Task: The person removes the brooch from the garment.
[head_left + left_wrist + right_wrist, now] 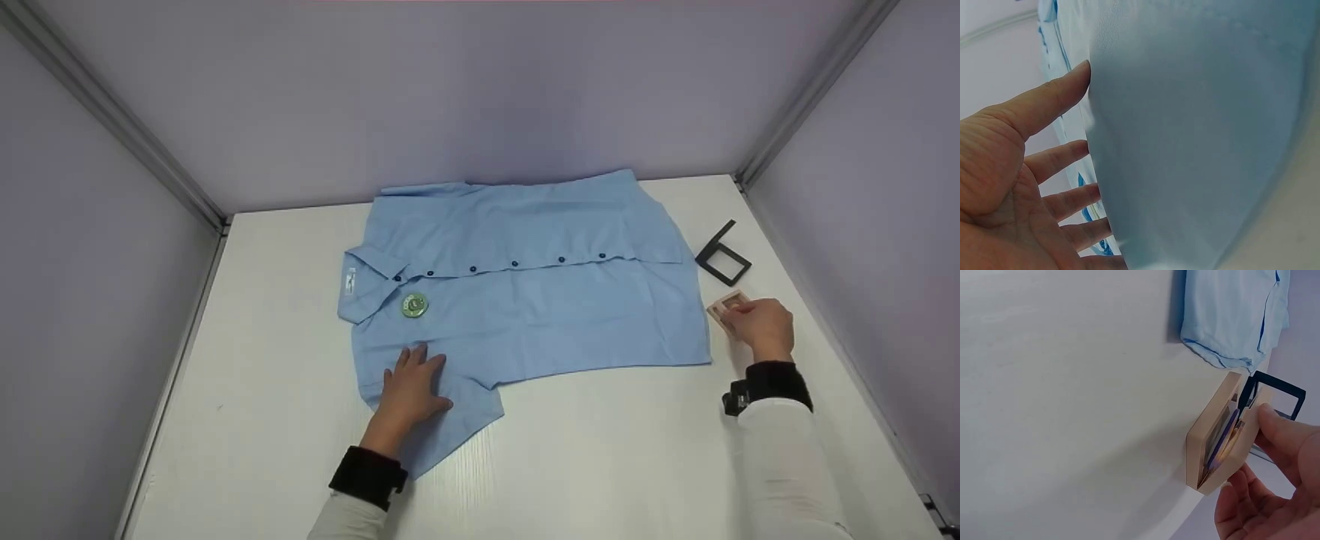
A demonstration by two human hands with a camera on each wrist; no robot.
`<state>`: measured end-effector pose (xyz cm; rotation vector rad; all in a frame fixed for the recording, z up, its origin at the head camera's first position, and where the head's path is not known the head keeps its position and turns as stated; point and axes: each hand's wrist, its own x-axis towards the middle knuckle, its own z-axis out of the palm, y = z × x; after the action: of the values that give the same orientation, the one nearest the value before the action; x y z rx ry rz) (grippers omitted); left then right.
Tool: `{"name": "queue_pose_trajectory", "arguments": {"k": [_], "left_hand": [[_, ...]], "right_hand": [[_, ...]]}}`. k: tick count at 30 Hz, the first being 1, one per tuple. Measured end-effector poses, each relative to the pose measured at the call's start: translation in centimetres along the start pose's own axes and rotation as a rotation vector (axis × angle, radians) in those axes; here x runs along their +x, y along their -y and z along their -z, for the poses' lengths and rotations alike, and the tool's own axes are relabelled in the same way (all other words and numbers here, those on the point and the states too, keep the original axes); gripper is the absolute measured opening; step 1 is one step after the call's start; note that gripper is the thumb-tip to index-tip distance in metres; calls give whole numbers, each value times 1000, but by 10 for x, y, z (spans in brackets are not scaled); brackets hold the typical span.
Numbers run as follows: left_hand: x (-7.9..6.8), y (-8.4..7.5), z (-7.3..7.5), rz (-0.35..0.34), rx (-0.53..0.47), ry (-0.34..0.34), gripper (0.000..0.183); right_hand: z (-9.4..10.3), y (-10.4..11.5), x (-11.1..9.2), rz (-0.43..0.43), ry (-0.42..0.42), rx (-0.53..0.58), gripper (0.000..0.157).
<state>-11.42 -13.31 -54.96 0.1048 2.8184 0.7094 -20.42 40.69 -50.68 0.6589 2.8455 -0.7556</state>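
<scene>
A light blue button-up shirt [525, 315] lies spread sideways on the white table, its collar to the left. On its chest sits a round green badge [414, 304]. My left hand [411, 388] rests on the near sleeve with fingers spread; in the left wrist view, the fingertips of that hand [1033, 174] meet the cloth. Beyond the hem, my right hand [761, 326] pinches a small pale wooden case [726, 306] between thumb and fingers. The right wrist view shows this case [1216, 439] partly unfolded, with a thin purple-edged piece inside; the rest of its contents is unclear.
A black unfolded square frame [724, 259] lies at the right, past the shirt hem. Grey walls [480, 90] enclose the table [255, 360] at the back and both sides. The shirt's far edge lies close to the back wall.
</scene>
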Motion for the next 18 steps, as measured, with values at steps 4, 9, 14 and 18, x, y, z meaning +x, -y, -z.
{"name": "queue_pose_trajectory", "arguments": {"k": [4,9,14,18], "left_hand": [[0,1,0,1,-2,4,75],[1,3,0,2,1,9,76],[-1,1,2,7,4,14,76],[-1,-1,2,10,0,16,76]], "right_hand": [[-1,2,0,-68,21,-18,46],[-1,4,1,-122,34,-33,47],[-1,6,3,-138,52,-54,46],[-3,7,5,-143,41,-50,45]]}}
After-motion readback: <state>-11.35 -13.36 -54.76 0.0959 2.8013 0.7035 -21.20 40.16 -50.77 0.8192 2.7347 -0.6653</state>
